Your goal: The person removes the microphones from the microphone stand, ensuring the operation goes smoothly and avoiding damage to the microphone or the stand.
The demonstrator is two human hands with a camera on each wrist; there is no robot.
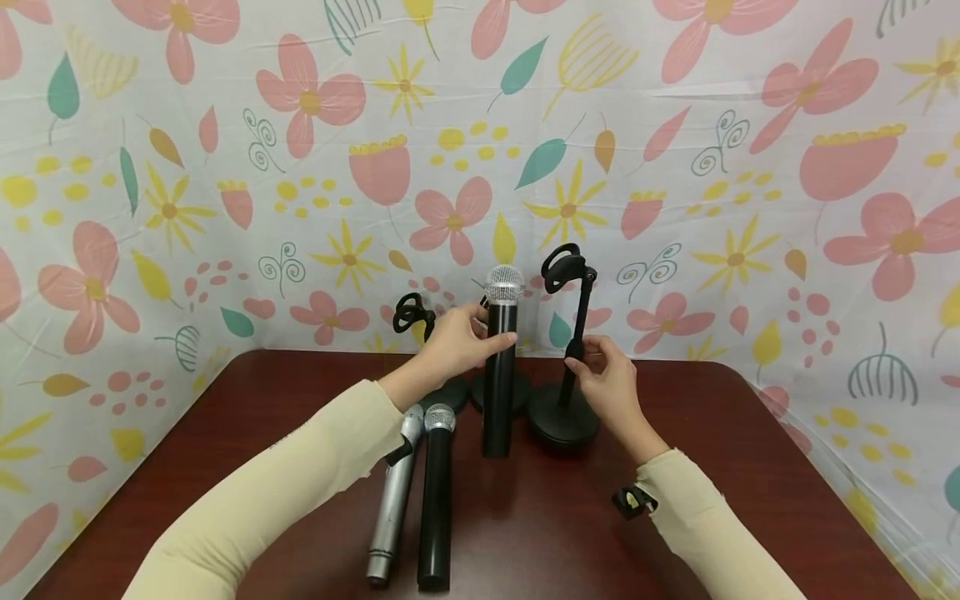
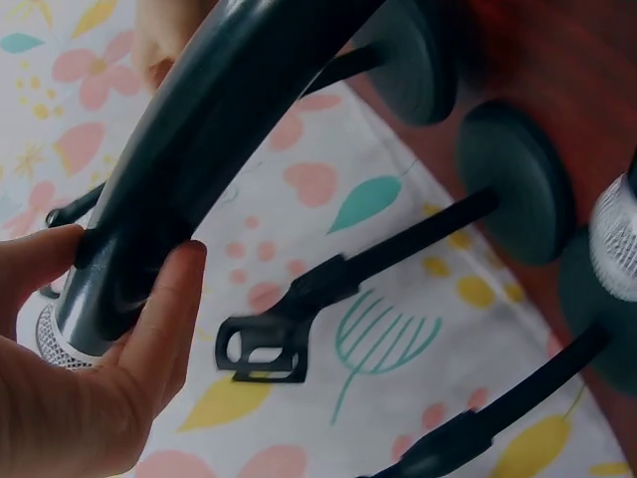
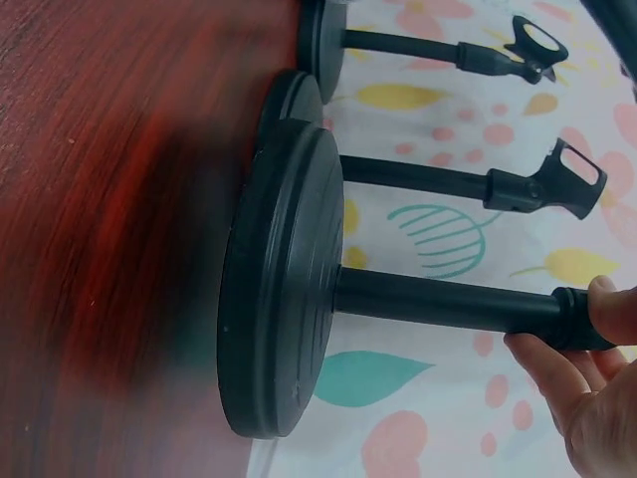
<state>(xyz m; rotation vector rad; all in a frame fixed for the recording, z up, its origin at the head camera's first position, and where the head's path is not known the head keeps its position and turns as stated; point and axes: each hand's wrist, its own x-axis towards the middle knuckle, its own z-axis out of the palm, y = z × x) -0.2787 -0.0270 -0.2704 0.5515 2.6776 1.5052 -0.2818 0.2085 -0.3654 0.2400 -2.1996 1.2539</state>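
Note:
My left hand (image 1: 453, 340) grips a black microphone (image 1: 498, 400) near its silver mesh head, holding it upright in front of the stands. In the left wrist view, thumb and fingers lie on both sides of its black body (image 2: 219, 139). The right hand (image 1: 613, 387) pinches the collar on the pole of the rightmost black desktop microphone stand (image 1: 581, 312). That stand's round base (image 3: 284, 289) shows large in the right wrist view. Its clip (image 1: 564, 268) holds nothing and stands level with the held microphone's head.
Two more black stands are at the table's back: a middle one (image 2: 423, 239) and a left one (image 1: 411, 312), partly behind my left hand. A silver microphone (image 1: 392, 508) and another black microphone (image 1: 435, 508) lie side by side on the dark red table (image 1: 720, 467). Flowered cloth (image 1: 465, 142) hangs behind.

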